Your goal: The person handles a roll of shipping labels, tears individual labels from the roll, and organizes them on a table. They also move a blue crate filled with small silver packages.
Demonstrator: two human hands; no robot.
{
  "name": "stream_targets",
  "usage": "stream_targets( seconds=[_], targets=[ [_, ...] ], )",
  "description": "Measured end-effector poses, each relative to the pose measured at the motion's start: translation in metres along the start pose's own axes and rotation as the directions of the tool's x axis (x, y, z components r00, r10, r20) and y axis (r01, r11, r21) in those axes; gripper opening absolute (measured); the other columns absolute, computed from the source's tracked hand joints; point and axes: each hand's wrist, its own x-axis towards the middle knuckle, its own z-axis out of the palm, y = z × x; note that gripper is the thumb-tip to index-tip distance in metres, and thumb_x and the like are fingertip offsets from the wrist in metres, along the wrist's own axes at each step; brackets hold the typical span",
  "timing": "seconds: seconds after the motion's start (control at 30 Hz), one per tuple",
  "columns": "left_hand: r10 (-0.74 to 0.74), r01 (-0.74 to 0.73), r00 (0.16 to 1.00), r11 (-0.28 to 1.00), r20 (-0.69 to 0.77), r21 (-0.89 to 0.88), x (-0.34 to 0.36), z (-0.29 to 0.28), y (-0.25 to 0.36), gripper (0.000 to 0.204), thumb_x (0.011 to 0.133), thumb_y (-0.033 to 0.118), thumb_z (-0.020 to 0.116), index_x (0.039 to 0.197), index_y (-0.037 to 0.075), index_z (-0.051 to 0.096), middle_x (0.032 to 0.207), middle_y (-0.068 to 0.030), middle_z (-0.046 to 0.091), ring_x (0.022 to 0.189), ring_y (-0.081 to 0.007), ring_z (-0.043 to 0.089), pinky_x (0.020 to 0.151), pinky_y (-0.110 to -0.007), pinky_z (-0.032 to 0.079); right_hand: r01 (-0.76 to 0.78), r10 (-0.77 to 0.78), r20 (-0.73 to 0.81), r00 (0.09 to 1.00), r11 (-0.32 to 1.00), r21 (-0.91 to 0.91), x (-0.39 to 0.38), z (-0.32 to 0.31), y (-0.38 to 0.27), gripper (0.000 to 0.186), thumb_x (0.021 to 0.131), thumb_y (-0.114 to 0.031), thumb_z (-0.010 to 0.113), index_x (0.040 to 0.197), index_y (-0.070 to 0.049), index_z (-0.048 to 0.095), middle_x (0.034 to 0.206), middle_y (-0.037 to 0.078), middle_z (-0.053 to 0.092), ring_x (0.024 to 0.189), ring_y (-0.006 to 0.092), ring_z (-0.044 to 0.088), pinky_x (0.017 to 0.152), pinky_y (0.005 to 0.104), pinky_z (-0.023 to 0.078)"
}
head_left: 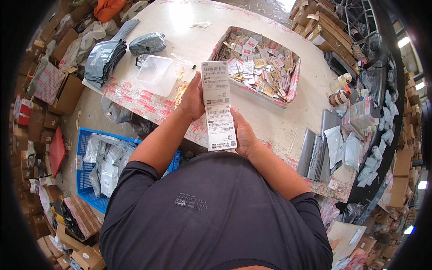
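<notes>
A long white strip of printed shipping labels (pixel 218 105) is held upright in front of my chest, over the near edge of a round white table (pixel 288 121). My left hand (pixel 192 99) grips the strip's upper left side. My right hand (pixel 243 134) supports its lower right side from behind. Just beyond the strip sits a cardboard tray (pixel 294 76) filled with several small packaged items.
A clear plastic tub (pixel 156 74) and grey mailer bags (pixel 104 58) lie on the table's left. More grey and white mailers (pixel 326 148) are stacked at right. A blue crate (pixel 85 180) of packed bags stands on the floor at left. Cardboard boxes surround everything.
</notes>
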Motion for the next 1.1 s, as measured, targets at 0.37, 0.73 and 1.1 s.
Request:
stream_targets(
  seconds=[0.37,0.73,1.1],
  targets=[
    [0.024,-0.024,1.0,0.998,0.002,-0.05,0.007,-0.01,-0.002,0.082,0.096,0.072,0.039,0.145,0.006,0.047,0.134,-0.0153,0.061,0.123,-0.0323,0.06,0.105,-0.051,0.048,-0.092,0.06,-0.197,0.979,0.984,-0.155,0.009,-0.022,0.007,0.044,0.104,-0.029,0.048,0.133,0.003,0.054,0.119,0.019,0.068,0.102,0.0286,0.071,0.091,0.0465,0.059],
    [0.028,-0.028,0.999,1.0,0.039,0.005,0.005,-0.004,0.0,0.079,0.097,0.07,0.039,0.142,0.006,0.05,0.131,-0.0156,0.063,0.12,-0.0319,0.062,0.102,-0.05,0.051,-0.003,0.003,-0.009,1.0,1.0,-0.03,0.004,-0.003,-0.004,0.055,0.107,-0.042,0.037,0.138,0.002,0.05,0.123,0.021,0.066,0.105,0.0303,0.07,0.09,0.0448,0.06],
    [0.023,-0.023,1.0,1.0,0.009,-0.007,0.007,-0.004,0.0,0.081,0.098,0.071,0.037,0.142,0.005,0.05,0.13,-0.0165,0.063,0.12,-0.0339,0.062,0.102,-0.053,0.051,-0.062,0.062,-0.054,0.997,0.998,-0.003,0.006,-0.018,0.0,0.055,0.104,-0.036,0.03,0.135,0.003,0.054,0.118,0.019,0.069,0.103,0.0304,0.071,0.089,0.046,0.059]
  ],
)
